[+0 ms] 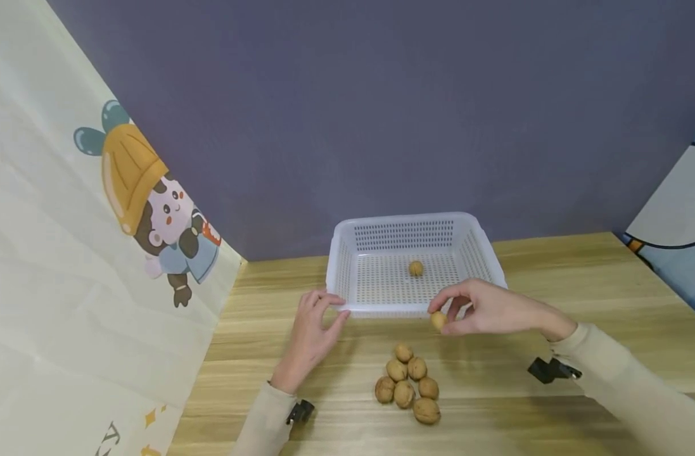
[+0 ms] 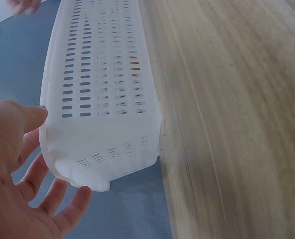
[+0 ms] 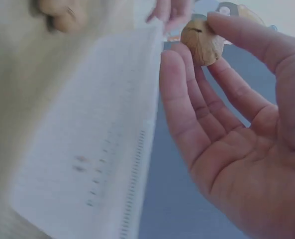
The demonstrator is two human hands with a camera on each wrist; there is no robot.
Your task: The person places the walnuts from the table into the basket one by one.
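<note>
A white perforated plastic basket [image 1: 381,310] stands on the table, with one walnut [image 1: 416,268] lying inside on its floor. At the basket's near left corner, my left hand [image 1: 313,332] holds the rim between thumb and fingers; the left wrist view shows the thumb against the rim [image 2: 44,134]. My right hand [image 1: 490,307] pinches another walnut [image 3: 203,42] between thumb and fingertips, just in front of the basket's near rim, toward its right side. Between my forearms, several walnuts [image 1: 404,394] lie grouped on the table in front of the basket.
The wood-grain table [image 1: 256,329] meets a dark blue-grey wall [image 1: 353,126] right behind the basket. On the left hangs a white sheet [image 1: 51,253] with a printed cartoon figure. Black straps or clips [image 1: 554,370] sit at both sleeves.
</note>
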